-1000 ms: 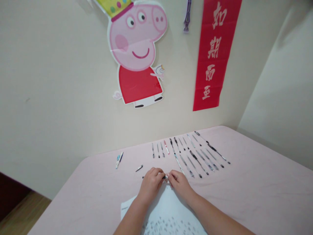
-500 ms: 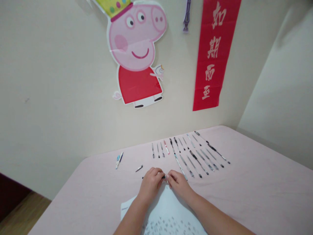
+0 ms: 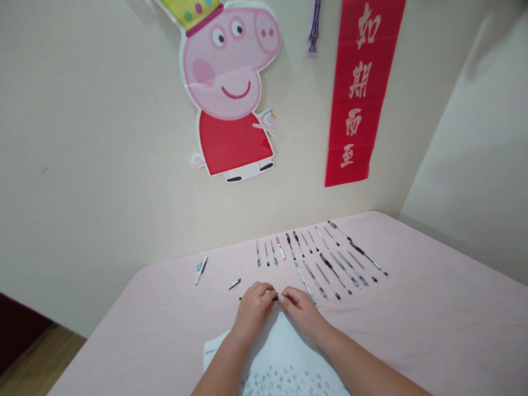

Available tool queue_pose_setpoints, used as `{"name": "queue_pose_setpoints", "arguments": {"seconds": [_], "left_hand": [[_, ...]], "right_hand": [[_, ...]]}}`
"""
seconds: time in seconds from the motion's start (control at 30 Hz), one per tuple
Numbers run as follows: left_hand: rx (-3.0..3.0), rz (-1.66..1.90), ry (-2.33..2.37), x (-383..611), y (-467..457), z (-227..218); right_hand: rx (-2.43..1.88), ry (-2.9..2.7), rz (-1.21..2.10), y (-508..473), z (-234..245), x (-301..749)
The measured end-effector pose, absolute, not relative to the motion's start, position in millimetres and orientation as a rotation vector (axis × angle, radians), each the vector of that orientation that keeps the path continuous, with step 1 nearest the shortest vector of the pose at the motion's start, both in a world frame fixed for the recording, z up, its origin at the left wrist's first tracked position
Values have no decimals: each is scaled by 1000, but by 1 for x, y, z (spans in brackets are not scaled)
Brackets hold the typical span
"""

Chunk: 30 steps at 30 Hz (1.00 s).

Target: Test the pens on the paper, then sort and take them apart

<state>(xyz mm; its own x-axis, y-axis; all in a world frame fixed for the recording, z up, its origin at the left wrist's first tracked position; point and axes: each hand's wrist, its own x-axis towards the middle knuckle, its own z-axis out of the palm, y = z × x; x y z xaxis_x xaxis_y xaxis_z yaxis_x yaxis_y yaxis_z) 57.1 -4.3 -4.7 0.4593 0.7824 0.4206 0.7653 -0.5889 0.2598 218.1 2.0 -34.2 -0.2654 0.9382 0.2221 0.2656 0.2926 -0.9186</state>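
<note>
My left hand (image 3: pixel 253 309) and my right hand (image 3: pixel 300 308) meet over a pink table (image 3: pixel 433 319), both pinched on a thin dark pen (image 3: pixel 274 298) held level between them. Its left tip pokes out past my left fingers. The hands hover above a white sheet of paper (image 3: pixel 284 357) covered with small writing. Just beyond my right hand lie several pens (image 3: pixel 325 256) in two neat rows.
A small dark pen cap (image 3: pixel 235 284) lies left of my hands, and two pens (image 3: pixel 201 268) lie farther left. On the wall behind hang a pink pig cut-out (image 3: pixel 231 93) and a red banner (image 3: pixel 358 93). The table's left edge drops to a wooden floor (image 3: pixel 28 368).
My hands have drawn slightly closer together on the pen; the silvery bit seen between them earlier is now covered by the fingers. Nothing else on the table moved.
</note>
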Motion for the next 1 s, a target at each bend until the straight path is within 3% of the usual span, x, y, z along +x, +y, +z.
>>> {"name": "queue_pose_setpoints", "arguments": {"seconds": [0.57,1.0], "left_hand": [[2628,646,1441,54,-2,-8],[2668,814,1446,52,-2,-11]], "right_hand": [[-1130,-1567,974,6,-36,219],[-1067,-1491,1129,3,-30,221]]}}
